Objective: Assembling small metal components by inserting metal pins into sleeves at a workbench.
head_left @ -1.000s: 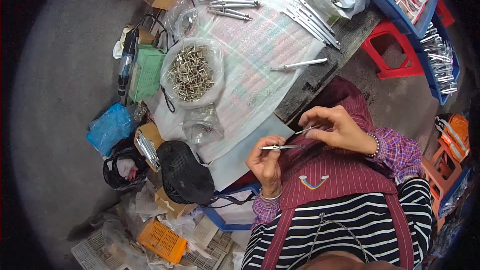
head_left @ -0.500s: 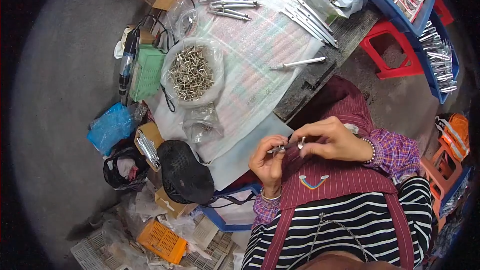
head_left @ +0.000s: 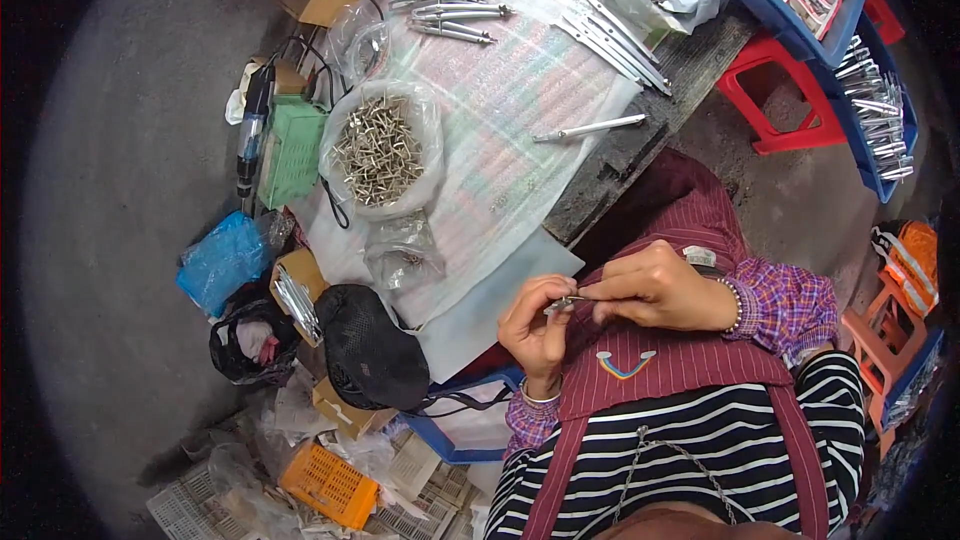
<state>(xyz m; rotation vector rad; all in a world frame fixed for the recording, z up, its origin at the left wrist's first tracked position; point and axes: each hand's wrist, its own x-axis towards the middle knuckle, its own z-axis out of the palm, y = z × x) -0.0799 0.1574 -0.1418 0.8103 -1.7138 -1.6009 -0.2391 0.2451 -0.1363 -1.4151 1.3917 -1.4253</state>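
In front of my apron, my left hand pinches a small silvery metal part between thumb and fingers. My right hand is closed beside it, its fingertips meeting the same part from the right. Whatever small piece sits between the right fingertips is mostly hidden. On the table ahead of my hands lies a single slim silver metal piece, near the edge. An open clear plastic bag, left of it, holds a heap of small metal screws or rivets.
Silver metal pieces are heaped at the table's far side, with long strips beside them. A black cap lies at the left near edge. Blue trays and a red stool stand right. A power screwdriver lies left.
My right hand has moved slightly left, bringing its fingertips from apart to touching the part in my left hand. The shiny piece between the right fingers is now hidden. My left hand barely moved.
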